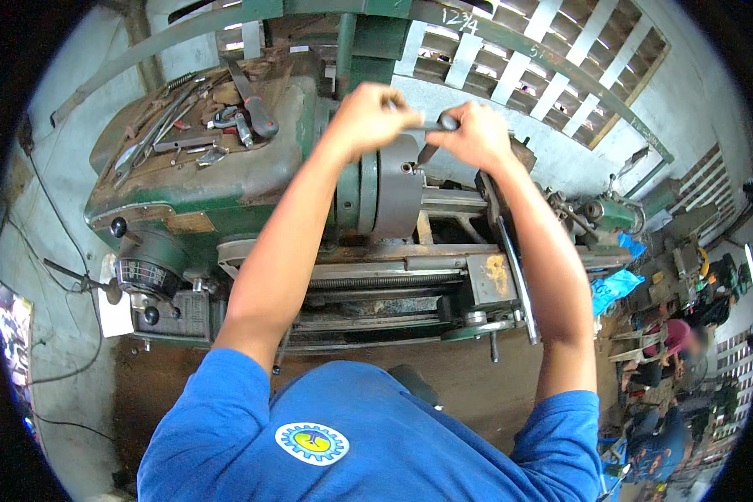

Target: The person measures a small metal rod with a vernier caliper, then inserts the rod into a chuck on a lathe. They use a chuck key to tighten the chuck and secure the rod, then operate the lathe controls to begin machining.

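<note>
A T-handled chuck key (448, 122) is gripped by both my hands above the chuck of a green lathe. My left hand (370, 119), slightly blurred, closes around the left end of its cross bar. Around the bar's right side, beside the key's head, my right hand (475, 138) is closed. The key's dark shank slants down to the rim of the grey chuck (400, 201); I cannot tell whether its tip sits in a socket. One square key socket (408, 168) shows on the chuck's face edge, with nothing in it.
On the headstock (184, 188) lie several loose tools, among them a grinder-like red and grey tool (260, 117). Below are gear levers (152, 315). The carriage handwheel (477, 328) and a slanting bar (517, 280) stand right; blue cloth (616, 290) hangs beyond. Other people (671, 339) sit far right.
</note>
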Available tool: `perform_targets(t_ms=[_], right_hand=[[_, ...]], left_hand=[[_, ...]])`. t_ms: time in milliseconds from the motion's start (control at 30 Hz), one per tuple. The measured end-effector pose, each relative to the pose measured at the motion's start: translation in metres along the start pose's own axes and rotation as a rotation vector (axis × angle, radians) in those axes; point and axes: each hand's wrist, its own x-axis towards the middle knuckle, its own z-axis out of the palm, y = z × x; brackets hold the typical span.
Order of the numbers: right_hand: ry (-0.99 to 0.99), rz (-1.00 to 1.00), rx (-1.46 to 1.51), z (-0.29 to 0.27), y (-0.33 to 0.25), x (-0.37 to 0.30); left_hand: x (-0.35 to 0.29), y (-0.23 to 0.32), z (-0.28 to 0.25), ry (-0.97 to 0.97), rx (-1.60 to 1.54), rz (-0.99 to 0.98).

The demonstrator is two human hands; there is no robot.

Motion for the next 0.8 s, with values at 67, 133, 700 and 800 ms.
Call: perform_targets(t_ms=[67,133,700,800], right_hand=[[0.144,-0.255,0.007,0.020,0.004,-0.008],[0.242,-0.388,0.076,0.035,0.006,-0.009],[0.238,-0.576,0.014,0.056,0.021,0.010],[0.260,-0.581,0.029,0.057,0.026,0.002]], left_hand=[[-0.049,0.004,0.006,0.124,-0.050,-0.034],[-0.071,0.007,0.011,0.190,-0.034,-0.103],[-0.085,0.003,0.091,0.960,0.207,-0.114],[-0.083,-0.005,0.094,0.965,0.247,-0.164]])
